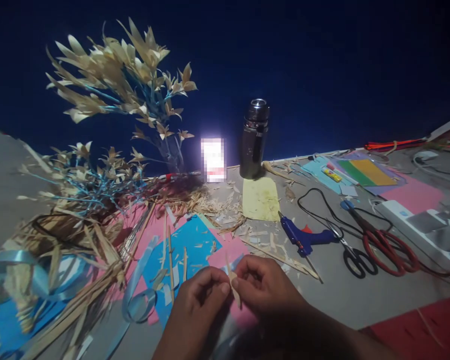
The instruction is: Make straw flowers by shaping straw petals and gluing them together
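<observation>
Between my two hands is a small, pale, pointed strip that looks like dried husk (pixel 235 296). Thumb and bent fingers of my left hand (pixel 200 297) pinch its left side. My right hand (pixel 266 282) grips it from the right, the fingertips of both hands almost meeting. One tip of the strip points up past the fingers and the other hangs below them. Under the hands lie pink paper (pixel 230 250) and blue paper (pixel 195 235), strewn with pale scraps. A curled light-blue ribbon (pixel 138 300) lies left of my left hand.
Husk flowers (pixel 150 60) on blue stems stand at the back left, above dried husks (pixel 105 240). A dark flask (pixel 253 145) stands behind a yellow cloth (pixel 260 200). Rightward lie a blue glue gun (pixel 303 235), black-handled scissors (pixel 354 257), red-handled scissors (pixel 388 250) and a power strip (pixel 416 230).
</observation>
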`<state>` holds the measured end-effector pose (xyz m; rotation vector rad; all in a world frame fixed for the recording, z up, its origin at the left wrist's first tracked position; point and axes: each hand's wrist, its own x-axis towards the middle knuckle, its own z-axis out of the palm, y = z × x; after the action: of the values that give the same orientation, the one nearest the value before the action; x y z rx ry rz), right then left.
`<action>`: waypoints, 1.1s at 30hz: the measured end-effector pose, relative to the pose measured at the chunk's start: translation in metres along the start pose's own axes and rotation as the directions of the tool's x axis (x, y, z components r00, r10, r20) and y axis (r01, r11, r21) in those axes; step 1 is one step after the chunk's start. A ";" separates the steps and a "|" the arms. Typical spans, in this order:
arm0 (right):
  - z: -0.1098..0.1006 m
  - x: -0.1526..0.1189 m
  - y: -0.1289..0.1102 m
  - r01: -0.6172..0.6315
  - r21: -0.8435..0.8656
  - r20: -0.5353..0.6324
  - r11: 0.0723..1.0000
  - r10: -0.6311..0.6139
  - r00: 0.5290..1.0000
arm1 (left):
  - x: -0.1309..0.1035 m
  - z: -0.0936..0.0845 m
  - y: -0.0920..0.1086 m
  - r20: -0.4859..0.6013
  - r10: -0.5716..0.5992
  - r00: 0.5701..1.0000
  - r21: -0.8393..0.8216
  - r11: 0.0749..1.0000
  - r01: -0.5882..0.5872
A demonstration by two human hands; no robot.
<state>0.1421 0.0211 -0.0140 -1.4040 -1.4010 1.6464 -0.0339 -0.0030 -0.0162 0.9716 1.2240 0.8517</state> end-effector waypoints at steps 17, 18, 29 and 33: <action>-0.002 0.004 0.006 0.308 -0.637 0.053 0.707 -0.358 0.932 | -0.007 0.003 0.008 -0.118 0.161 0.980 0.335 0.936 -0.113; -0.003 0.005 0.008 0.341 -0.660 0.078 0.669 -0.390 0.917 | -0.007 0.001 0.008 -0.109 0.162 0.981 0.333 0.936 -0.117; -0.005 0.015 0.001 0.407 -0.654 0.181 0.638 -0.390 0.903 | -0.003 -0.009 -0.008 -0.119 0.111 0.987 0.248 0.965 -0.079; -0.009 0.017 -0.002 0.374 -0.539 0.178 0.754 -0.332 0.926 | 0.003 -0.003 -0.009 -0.157 0.156 0.975 0.315 0.944 -0.101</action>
<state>0.1451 0.0401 -0.0178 -1.2596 -2.1719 1.0775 -0.0363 -0.0032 -0.0262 1.2566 1.4906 0.8831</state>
